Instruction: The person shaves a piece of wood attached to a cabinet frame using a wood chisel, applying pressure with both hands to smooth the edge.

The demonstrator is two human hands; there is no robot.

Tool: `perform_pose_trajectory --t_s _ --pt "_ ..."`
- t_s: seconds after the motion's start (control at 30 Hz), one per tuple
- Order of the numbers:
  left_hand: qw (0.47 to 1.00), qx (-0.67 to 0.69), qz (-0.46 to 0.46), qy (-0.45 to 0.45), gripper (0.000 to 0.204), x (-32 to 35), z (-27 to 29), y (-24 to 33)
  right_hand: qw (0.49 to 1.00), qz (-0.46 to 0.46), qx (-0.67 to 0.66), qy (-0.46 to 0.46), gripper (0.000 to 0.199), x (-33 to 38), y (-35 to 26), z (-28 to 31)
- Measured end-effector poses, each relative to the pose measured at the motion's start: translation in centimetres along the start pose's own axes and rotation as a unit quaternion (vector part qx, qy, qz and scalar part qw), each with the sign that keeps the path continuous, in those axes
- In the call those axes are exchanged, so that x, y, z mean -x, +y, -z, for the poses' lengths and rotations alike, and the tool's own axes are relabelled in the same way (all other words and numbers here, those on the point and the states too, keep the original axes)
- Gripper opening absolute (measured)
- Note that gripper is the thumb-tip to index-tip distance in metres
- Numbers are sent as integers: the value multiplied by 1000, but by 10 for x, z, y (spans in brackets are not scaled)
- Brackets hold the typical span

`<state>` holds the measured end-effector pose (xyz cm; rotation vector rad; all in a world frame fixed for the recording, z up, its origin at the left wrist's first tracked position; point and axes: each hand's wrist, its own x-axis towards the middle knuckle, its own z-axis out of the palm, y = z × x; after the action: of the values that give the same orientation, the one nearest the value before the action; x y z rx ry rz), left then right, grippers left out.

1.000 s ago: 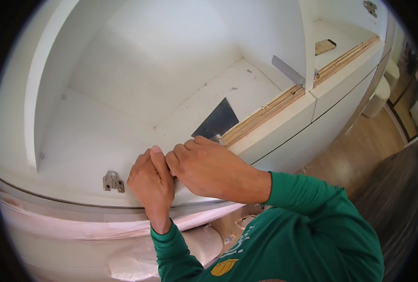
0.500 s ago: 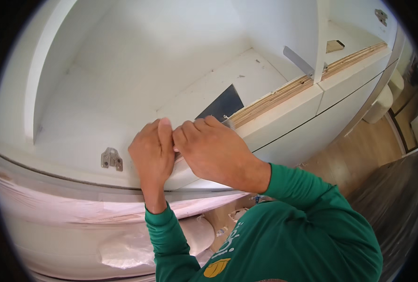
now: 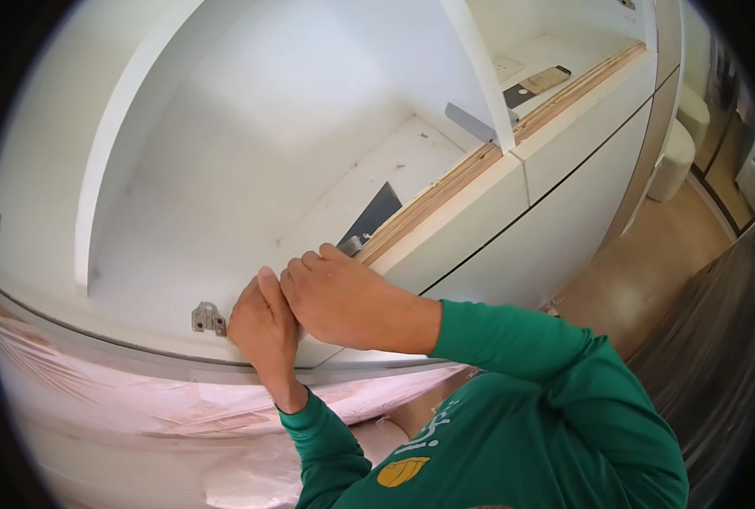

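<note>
Both my hands are closed, side by side at the front edge of a white cabinet. My right hand (image 3: 339,301) curls its fingers down over the edge, and the end of a grey metal piece (image 3: 350,246) juts out past its knuckles. The rest of that piece is hidden under the hand. Touching it, my left hand (image 3: 263,327) is in a fist with the thumb up; what its fingers hold is out of sight. Bare layered wood (image 3: 445,188) shows along the edge beyond my right hand. Close to my left hand, a metal hinge plate (image 3: 208,319) lies on the cabinet floor.
Inside the cabinet lie a dark flat piece (image 3: 377,209) and small debris. A grey metal strip (image 3: 471,123) sticks out by the upright divider (image 3: 485,76). Past the divider lies a phone-like flat object (image 3: 549,80). Pink-tinted plastic sheeting (image 3: 190,399) covers things below the cabinet.
My hands have slid left along the edge, closer to the hinge plate, and the grey metal piece has moved with them. The view has shifted, showing more of the right compartment.
</note>
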<state>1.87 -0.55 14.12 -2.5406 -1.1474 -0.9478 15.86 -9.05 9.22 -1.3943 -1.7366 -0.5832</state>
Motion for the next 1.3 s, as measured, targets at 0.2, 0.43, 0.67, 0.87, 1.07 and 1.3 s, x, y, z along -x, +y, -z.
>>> perform_pose_trajectory --t_s 0.2,0.43,0.67,0.87,1.07,1.3 --pt "999 16 13 -39 58 -3 -3 17 999 -14 5 -40 12 8 10 13" --pt "999 -33 -31 3 53 0 9 7 999 -14 -32 -30 9 0 1 13" --pt "999 -12 -32 -29 55 -6 0 14 998 -7 -12 -56 8 6 16 15" --pt "999 -8 -51 -14 57 -9 -11 7 996 1 -17 -91 15 5 21 19" --pt "998 29 -42 -23 58 -14 -12 7 998 2 14 -54 21 11 21 11" --pt "995 80 -34 -37 56 -14 -9 5 997 6 61 -43 18 11 15 7"
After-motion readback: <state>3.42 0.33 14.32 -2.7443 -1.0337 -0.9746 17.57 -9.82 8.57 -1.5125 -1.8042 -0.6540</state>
